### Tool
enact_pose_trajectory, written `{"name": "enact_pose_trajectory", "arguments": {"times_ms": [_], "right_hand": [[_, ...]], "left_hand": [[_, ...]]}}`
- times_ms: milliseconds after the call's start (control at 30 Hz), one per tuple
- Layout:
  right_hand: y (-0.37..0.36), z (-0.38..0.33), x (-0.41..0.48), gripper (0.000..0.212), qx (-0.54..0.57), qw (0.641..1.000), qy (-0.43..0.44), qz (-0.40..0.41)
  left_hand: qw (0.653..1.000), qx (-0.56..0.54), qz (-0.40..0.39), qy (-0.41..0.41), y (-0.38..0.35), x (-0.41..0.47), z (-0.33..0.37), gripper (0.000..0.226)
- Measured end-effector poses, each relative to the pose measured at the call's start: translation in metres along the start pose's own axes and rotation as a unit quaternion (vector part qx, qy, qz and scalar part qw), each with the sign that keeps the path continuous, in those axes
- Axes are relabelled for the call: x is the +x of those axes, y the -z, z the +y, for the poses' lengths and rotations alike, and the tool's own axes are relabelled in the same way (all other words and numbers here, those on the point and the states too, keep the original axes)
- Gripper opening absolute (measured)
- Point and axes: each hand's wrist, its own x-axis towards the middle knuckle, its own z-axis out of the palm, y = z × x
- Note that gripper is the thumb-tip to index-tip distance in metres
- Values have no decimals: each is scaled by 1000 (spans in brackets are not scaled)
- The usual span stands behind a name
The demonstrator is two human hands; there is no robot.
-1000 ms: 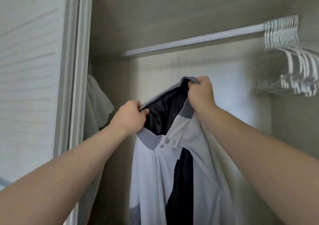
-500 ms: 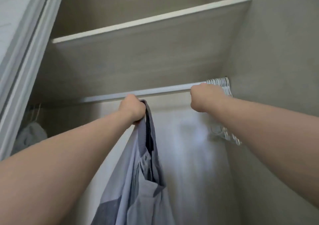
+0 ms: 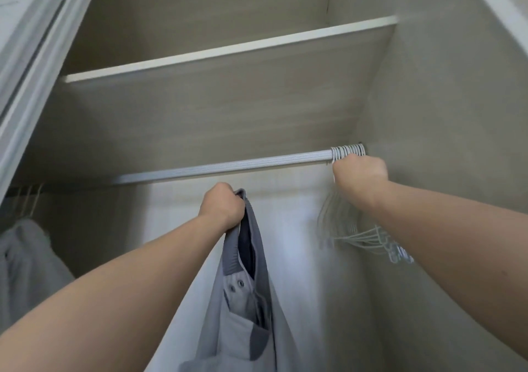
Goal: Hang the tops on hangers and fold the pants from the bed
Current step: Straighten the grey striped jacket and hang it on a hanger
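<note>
Holding the jacket (image 3: 243, 314) up by its collar: the left hand (image 3: 221, 210) is fisted tight on the grey ribbed edge, just under the rail (image 3: 223, 167). My read: that lets the body hang free and leaves the neck opening reachable for a hanger.

Head view only. The right hand (image 3: 360, 176) is at the far right end of the rail, fist curled round the necks of the white hangers (image 3: 348, 151) bunched against the closet wall. Looks like it's picking one off.

Hard to call:
- The right fingers are on the far side, so I can't tell how many hangers it has, or whether any hook is off the rail.
- The hanger bodies below the wrist are blurred.
- The jacket's lower half is cut off at the frame bottom, and no sleeves are visible.
- A pale garment (image 3: 25, 254) at far left is partly cropped, with its hooks in shadow.
- The top of the shelf (image 3: 228, 51) isn't visible.
- The bed and pants are out of frame.
</note>
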Motion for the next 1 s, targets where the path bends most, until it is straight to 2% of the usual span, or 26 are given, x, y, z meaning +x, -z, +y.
{"name": "enact_pose_trajectory", "arguments": {"times_ms": [100,200,300,433,567,667,767,1000], "right_hand": [[-1,-1,1,33,59,998,-10,12],[0,-8,1,24,201,978,-46,14],[4,-24,-5,12,344,935,-84,1],[2,-48,-17,23,484,867,-110,-35],[4,-69,-35,14,619,775,-114,-53],[10,-86,-50,17,672,728,-118,-64],[16,-102,-67,18,704,698,-117,-61],[59,-117,-97,14,760,638,-89,-84]], "left_hand": [[1000,21,8,-5,4,1,-5,26],[999,34,26,-11,12,0,-8,25],[998,34,48,-20,23,-4,-8,27],[996,34,66,-44,41,-15,-9,30],[994,36,81,-68,65,-25,-12,26],[991,44,102,-77,85,-30,-14,30],[988,43,132,-71,112,-38,-14,35],[974,86,205,-54,205,-64,5,21]]}}
